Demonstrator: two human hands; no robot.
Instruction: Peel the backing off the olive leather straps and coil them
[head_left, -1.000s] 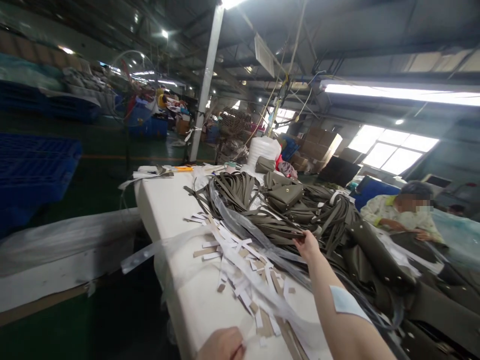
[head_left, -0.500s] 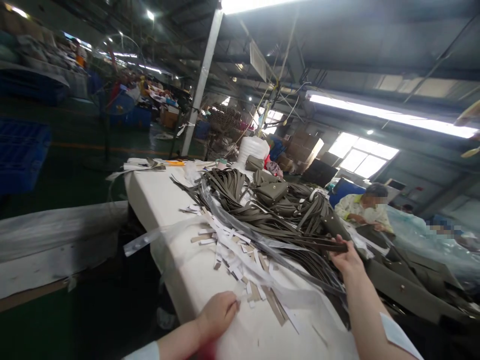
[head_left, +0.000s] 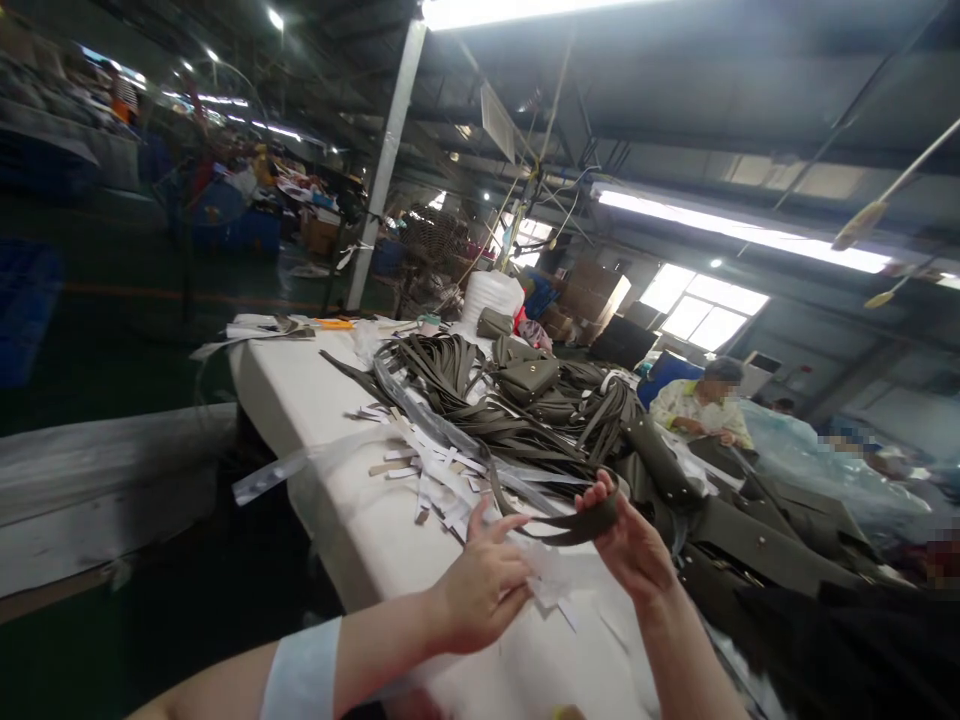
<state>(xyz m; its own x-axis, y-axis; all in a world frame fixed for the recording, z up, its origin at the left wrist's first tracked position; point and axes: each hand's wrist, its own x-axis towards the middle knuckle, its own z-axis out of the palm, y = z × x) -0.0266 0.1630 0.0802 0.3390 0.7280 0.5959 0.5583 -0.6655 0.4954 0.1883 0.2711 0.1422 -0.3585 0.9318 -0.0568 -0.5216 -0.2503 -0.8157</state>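
Note:
A dark olive strap (head_left: 577, 527) is gripped in my right hand (head_left: 630, 545), bent in a loop over the white table (head_left: 337, 500). My left hand (head_left: 484, 590) is just left of it, thumb and index finger spread, the lower fingers partly curled. Its index fingertip is close to the strap; whether they touch I cannot tell. A whitish scrap (head_left: 551, 580) shows just past the lower fingers. Beyond both hands lies a heap of similar olive straps (head_left: 510, 440), with white and tan paper strips (head_left: 427, 460) scattered in front.
An olive pouch (head_left: 529, 375) sits on the heap. Clear plastic film (head_left: 270, 480) hangs over the table's left edge. To the right are large olive pieces (head_left: 765, 530) and a seated person (head_left: 701, 405) handling dark material. A white roll (head_left: 491, 300) stands at the back.
My right hand has come left and nearer with the strap, which now bends in a loop. My left hand has moved right and forward toward it, its fingers opening from a fist.

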